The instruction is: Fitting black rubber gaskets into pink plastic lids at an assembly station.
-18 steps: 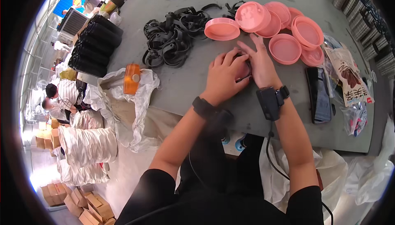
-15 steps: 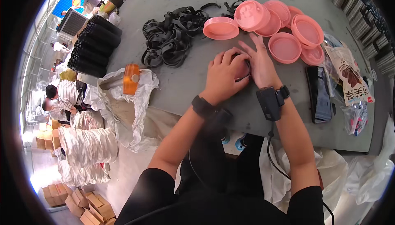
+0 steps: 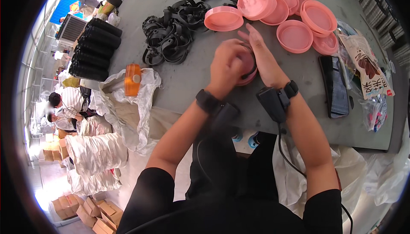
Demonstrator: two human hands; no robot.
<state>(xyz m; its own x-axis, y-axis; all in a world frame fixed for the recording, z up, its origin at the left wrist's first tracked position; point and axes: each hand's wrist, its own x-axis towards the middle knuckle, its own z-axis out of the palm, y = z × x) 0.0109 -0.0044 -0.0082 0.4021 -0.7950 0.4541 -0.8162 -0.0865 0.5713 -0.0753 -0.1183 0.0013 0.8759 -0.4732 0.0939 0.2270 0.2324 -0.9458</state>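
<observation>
Between my two hands is a round pink lid (image 3: 247,64) with a black strap ring around its rim. My left hand (image 3: 226,65) is closed on the lid's left side, its fingers curled over the ring and slightly smeared. My right hand (image 3: 265,58) stands on edge along the right side, fingers stretched out and palm against the ring. Just beyond lie several loose pink lids (image 3: 294,36), some overlapping; one tilted lid (image 3: 256,4) shows a raised pattern. A tangled heap of black plastic strap rings (image 3: 175,39) sits to the left of them.
A phone (image 3: 333,86) and a printed snack bag (image 3: 365,65) lie right of my right forearm on the grey table (image 3: 192,88). Black cylinders (image 3: 96,48) stand at the left, near an orange bottle (image 3: 133,80) on white sacking (image 3: 147,93). Metallic cylinders line the far right.
My left hand has rolled from flat over the lid to curled at its left side, baring more pink. Both hands have shifted slightly; the whole view has tilted a little.
</observation>
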